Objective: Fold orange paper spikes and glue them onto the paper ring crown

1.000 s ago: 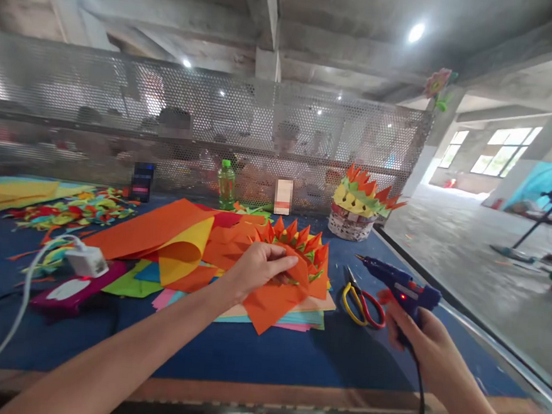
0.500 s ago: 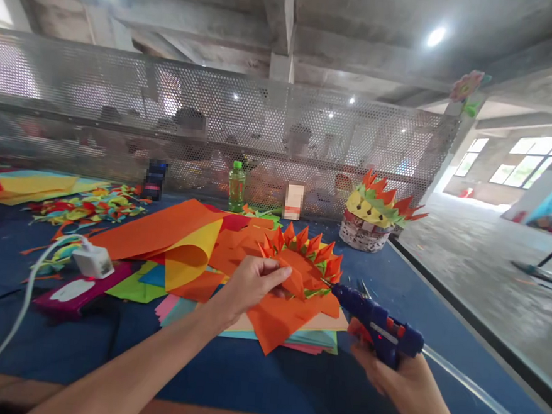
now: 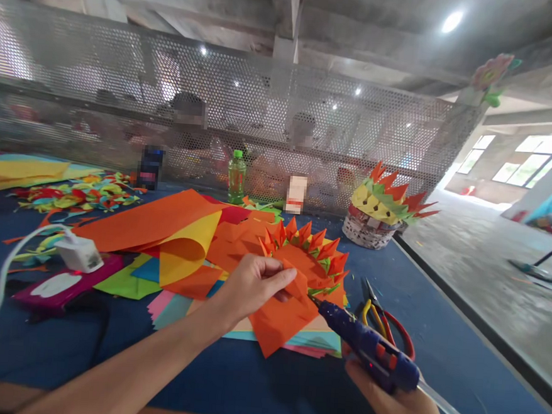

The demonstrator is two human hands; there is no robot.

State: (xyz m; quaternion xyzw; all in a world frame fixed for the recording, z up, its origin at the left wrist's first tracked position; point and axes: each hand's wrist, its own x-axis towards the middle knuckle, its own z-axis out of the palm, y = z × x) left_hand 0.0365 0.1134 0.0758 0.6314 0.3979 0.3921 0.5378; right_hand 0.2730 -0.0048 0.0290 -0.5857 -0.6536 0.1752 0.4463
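Note:
Between thumb and fingers my left hand (image 3: 260, 286) pinches a folded orange paper piece (image 3: 298, 280) at the near side of a ring of pointed orange and green paper petals (image 3: 323, 247). My right hand (image 3: 388, 391) is wrapped round a blue hot glue gun (image 3: 365, 342) with a clear glue stick out of its back. The gun's nozzle points left, close to the near edge of the ring; whether it touches is unclear. Under the ring lie orange sheets (image 3: 267, 332) on a stack of coloured paper (image 3: 167, 310).
Pliers (image 3: 402, 332) with red and yellow handles lie right of the ring. Behind stand a finished-looking paper basket (image 3: 374, 217) and a green bottle (image 3: 236, 178). At left are paper scraps (image 3: 81, 193) and a purple power strip (image 3: 69, 286) with a white plug. A perforated metal screen (image 3: 245, 104) bounds the table.
The glue gun has moved down and left, from the ring's right edge to its near side beside the orange piece. The pliers now show more. The left hand keeps its pinch.

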